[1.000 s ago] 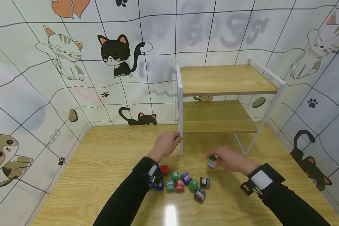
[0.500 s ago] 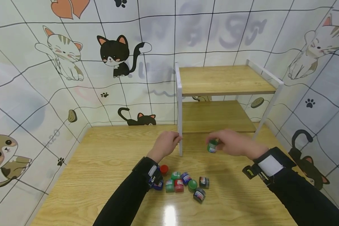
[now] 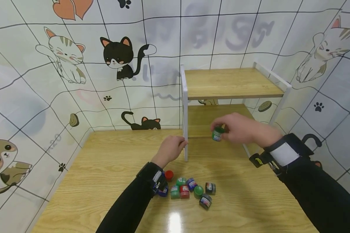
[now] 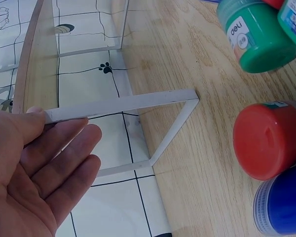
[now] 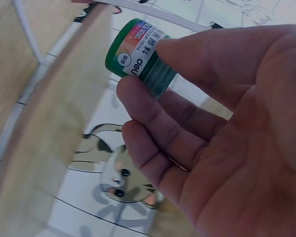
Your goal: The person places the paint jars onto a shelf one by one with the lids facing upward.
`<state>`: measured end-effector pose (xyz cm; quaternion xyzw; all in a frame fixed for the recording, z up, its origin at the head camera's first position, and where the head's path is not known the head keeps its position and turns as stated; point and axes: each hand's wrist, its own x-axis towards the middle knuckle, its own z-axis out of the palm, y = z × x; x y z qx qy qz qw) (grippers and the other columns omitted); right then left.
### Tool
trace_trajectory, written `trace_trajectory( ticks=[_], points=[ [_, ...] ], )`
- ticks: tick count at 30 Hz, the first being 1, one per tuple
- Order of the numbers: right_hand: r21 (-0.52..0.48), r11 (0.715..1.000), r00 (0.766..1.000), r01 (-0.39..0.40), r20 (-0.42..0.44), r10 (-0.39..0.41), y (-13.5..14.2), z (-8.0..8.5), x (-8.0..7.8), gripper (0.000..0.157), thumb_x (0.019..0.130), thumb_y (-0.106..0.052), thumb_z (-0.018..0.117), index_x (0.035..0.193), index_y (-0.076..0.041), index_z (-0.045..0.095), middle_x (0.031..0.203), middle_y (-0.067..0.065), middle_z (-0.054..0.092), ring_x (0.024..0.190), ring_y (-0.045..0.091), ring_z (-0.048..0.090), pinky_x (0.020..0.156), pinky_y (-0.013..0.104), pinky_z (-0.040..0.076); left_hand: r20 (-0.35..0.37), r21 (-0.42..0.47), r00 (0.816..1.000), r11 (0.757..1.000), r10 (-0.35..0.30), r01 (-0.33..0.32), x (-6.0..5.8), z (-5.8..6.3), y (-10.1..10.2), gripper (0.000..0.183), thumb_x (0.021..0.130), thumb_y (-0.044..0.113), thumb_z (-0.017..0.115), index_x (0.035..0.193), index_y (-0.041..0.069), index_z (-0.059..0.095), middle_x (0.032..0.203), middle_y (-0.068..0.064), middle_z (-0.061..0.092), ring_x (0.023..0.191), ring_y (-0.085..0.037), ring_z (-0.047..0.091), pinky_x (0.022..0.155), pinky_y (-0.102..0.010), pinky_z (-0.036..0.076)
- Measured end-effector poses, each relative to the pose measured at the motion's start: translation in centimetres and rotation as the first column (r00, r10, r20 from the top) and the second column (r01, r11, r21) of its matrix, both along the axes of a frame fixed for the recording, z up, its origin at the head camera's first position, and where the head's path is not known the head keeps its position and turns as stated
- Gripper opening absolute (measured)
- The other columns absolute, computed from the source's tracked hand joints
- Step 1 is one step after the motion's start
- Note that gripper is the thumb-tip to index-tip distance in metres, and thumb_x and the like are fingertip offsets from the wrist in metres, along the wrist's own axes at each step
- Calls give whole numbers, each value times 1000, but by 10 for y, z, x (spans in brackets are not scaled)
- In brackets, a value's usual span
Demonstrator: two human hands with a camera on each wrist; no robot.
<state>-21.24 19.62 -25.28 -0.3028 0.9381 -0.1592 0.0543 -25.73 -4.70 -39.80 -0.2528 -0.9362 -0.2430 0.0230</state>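
Right hand [image 3: 238, 128] pinches round green plastic jar [image 3: 217, 133], one o'clock; left hand [image 3: 169, 150] pinches white metal shelf leg [image 3: 185, 113], twelve. Fingertip slip could drop the jar.

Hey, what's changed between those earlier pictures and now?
The right hand has lifted the green jar up and away from the tabletop, so in the head view it now overlaps the lower shelf's front edge. Nothing was newly gripped or let go. The left hand stayed on the white frame; the other jars didn't move.
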Motion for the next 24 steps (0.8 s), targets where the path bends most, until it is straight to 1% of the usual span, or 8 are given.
trace_trajectory(
  ticks=[5,10,13,18,20,24],
  points=[
    [21,1000,998,-13,-64,14,-7,22,-1,26,86,-6,67,111,-12,64,101,5,66,73,15,55,68,35,49,-3,10,1000,1000,-1,1,0,0,0,27,100,26,51,91,6,68,60,0,45,55,-15,43,52,-26,33],
    [29,1000,999,-2,-47,4,-17,47,-2,27,88,-4,65,114,-12,63,102,5,66,81,18,57,75,38,50,-9,9,1000,1000,-7,8,-2,-2,0,29,100,27,51,91,5,68,60,1,44,55,-14,43,52,-25,33],
    [35,999,998,-2,-60,4,-23,61,-3,28,88,-3,63,115,-12,63,105,7,66,83,18,57,76,38,50,-3,10,1000,1000,-6,6,-2,-3,0,30,100,27,50,91,5,68,60,1,44,54,-14,43,51,-25,33],
    [62,998,995,18,-97,-12,-30,83,-6,30,91,-1,58,118,-13,62,110,8,64,87,23,54,74,37,45,-4,5,1000,1000,2,-2,-1,-3,0,28,100,27,50,84,10,64,59,1,43,53,-13,42,51,-25,32],
    [70,997,995,29,-102,-22,-32,91,-7,32,92,0,55,121,-12,61,113,10,64,91,24,55,75,38,46,-9,4,1000,1000,2,-2,0,-3,0,26,100,27,51,82,11,62,59,1,43,53,-13,42,51,-25,32],
    [84,996,995,40,-99,-31,-36,105,-12,34,94,-2,53,127,-11,57,118,11,62,96,24,56,77,40,46,-8,12,1000,1000,-1,1,-1,-3,0,27,100,26,51,85,8,64,59,1,42,52,-13,41,50,-25,31]
  ],
)
